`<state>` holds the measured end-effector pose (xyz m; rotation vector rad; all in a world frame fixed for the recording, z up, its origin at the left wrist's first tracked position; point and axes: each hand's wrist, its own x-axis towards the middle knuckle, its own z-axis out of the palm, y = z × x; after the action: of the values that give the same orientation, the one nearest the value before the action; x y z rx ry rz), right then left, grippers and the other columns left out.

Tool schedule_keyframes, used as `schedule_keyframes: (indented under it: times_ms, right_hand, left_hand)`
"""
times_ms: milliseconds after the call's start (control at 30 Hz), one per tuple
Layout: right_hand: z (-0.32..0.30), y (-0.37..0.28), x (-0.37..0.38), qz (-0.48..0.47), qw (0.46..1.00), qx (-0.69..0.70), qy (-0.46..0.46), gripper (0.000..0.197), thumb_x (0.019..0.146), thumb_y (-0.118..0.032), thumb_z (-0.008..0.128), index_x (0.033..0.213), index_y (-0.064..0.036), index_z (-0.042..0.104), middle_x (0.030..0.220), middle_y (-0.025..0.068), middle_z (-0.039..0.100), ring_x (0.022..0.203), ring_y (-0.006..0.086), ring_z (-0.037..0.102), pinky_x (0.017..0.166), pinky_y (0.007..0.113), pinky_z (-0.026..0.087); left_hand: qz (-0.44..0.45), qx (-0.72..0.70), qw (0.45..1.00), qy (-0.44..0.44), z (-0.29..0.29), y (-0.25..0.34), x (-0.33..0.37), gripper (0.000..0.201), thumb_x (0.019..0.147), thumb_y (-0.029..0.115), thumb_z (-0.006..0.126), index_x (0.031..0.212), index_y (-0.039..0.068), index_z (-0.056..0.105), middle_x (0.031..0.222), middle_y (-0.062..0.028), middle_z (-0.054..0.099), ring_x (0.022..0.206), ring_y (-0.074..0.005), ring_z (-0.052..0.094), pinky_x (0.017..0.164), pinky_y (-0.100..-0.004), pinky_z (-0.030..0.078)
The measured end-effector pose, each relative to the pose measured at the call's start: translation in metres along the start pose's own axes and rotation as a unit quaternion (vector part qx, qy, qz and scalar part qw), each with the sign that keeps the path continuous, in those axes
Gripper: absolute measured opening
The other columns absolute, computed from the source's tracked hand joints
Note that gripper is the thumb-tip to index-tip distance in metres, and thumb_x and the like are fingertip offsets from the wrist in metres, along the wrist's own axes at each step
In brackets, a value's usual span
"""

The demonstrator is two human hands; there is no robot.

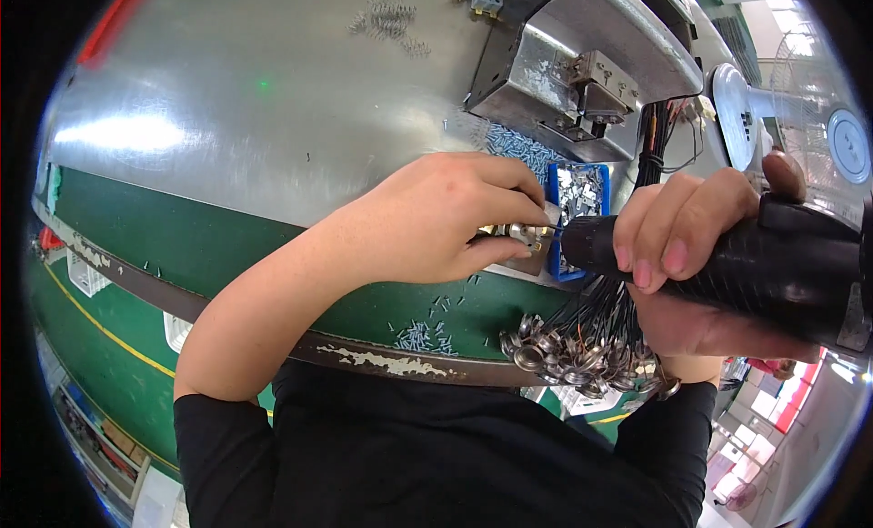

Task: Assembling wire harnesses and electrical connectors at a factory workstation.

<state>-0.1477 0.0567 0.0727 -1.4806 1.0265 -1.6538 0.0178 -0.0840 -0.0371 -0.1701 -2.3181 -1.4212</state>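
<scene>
Fingers (pixel 509 196) of the left hand (pixel 436 219) are pinched on a small metal fitting (pixel 526 231) at the counter (pixel 227 119) edge, beside a blue parts tray (pixel 596 178); a black electric screwdriver (pixel 755 269) is gripped by the right hand (pixel 691 237), its tip set against the fitting.

Loose screws (pixel 421 337), blue tray (pixel 591 184)

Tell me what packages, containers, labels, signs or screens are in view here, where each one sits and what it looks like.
Small blue plastic bin: on the steel tabletop just beyond both hands, rectangular, filled with small silver screws.
White slotted plastic crate: down at the left below the bench edge, boxy, only partly visible.
Round white label: centre of the fan at far right, circular with a blue rim.
No screens are in view.
</scene>
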Motion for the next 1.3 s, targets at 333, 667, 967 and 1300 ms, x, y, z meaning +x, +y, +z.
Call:
schedule_keyframes:
  times_ms: [333, 667, 967, 1300]
  right_hand:
    - [-0.009, 0.003, 0.003, -0.016, 0.998, 0.005, -0.067, 0.094, 0.081, -0.081, 0.069, 0.142, -0.0120, 0.047, 0.082, 0.0027, 0.058, 0.061, 0.0168, 0.060, 0.056, 0.034, 0.049]
    - [-0.008, 0.005, 0.006, -0.007, 0.997, 0.070, -0.027, 0.107, 0.080, -0.086, 0.066, 0.150, -0.0098, 0.041, 0.083, 0.0025, 0.058, 0.063, 0.0167, 0.058, 0.059, 0.034, 0.049]
    - [-0.017, -0.017, 0.032, -0.042, 0.994, 0.100, 0.005, 0.118, 0.078, -0.090, 0.064, 0.158, -0.0078, 0.036, 0.085, 0.0024, 0.058, 0.064, 0.0166, 0.057, 0.062, 0.034, 0.048]
    - [-0.049, 0.005, 0.063, -0.108, 0.989, -0.001, 0.105, 0.119, 0.079, -0.101, 0.040, 0.152, -0.0072, 0.044, 0.089, 0.0038, 0.056, 0.074, 0.0168, 0.054, 0.074, 0.039, 0.045]
  left_hand:
    - [-0.013, -0.012, 1.000, 0.011, 0.002, -0.001, 0.002, 0.025, 0.086, 0.017, 0.079, 0.108, 0.006, 0.078, 0.111, -0.0084, 0.073, 0.099, -0.0330, 0.071, 0.087, -0.0430, 0.057]
    - [-0.014, -0.008, 1.000, 0.016, 0.002, 0.000, -0.001, 0.026, 0.085, 0.016, 0.079, 0.109, 0.007, 0.079, 0.112, -0.0078, 0.073, 0.099, -0.0325, 0.071, 0.086, -0.0431, 0.057]
    - [-0.006, 0.000, 1.000, -0.018, -0.003, 0.005, 0.003, 0.033, 0.081, 0.007, 0.082, 0.114, 0.005, 0.077, 0.116, -0.0121, 0.072, 0.102, -0.0341, 0.072, 0.087, -0.0424, 0.059]
    - [-0.022, -0.004, 0.999, -0.033, -0.006, 0.008, 0.005, 0.035, 0.081, 0.008, 0.083, 0.116, 0.007, 0.076, 0.121, -0.0115, 0.072, 0.105, -0.0332, 0.072, 0.089, -0.0427, 0.059]
